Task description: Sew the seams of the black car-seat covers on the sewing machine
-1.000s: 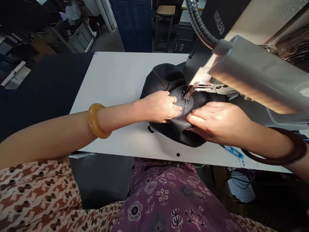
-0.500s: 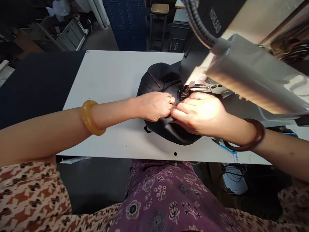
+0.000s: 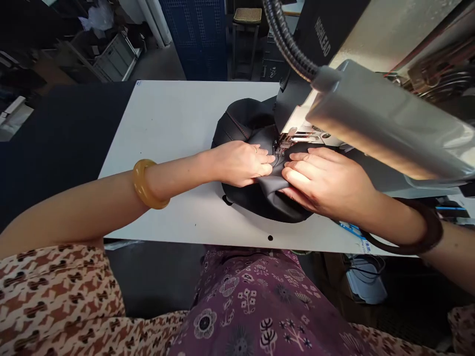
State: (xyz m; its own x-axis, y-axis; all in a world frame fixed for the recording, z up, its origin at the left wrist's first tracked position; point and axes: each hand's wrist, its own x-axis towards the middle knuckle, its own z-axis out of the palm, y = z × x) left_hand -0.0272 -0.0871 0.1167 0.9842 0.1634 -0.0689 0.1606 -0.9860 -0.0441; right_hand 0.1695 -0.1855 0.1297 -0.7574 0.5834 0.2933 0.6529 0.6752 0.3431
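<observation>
Black padded cover (image 3: pixel 267 205) sits right under the presser foot (image 3: pixel 284 141) of a Highlead sewing machine (image 3: pixel 326 44). Left hand (image 3: pixel 239 163) is pressing it, fingers out, while right hand (image 3: pixel 321 183) curls round a fold, gripping it.

Black upholstery (image 3: pixel 241 121) matt, smooth; presser foot (image 3: pixel 281 145) shiny metal; tabletop (image 3: pixel 166 128) smooth white laminate.
</observation>
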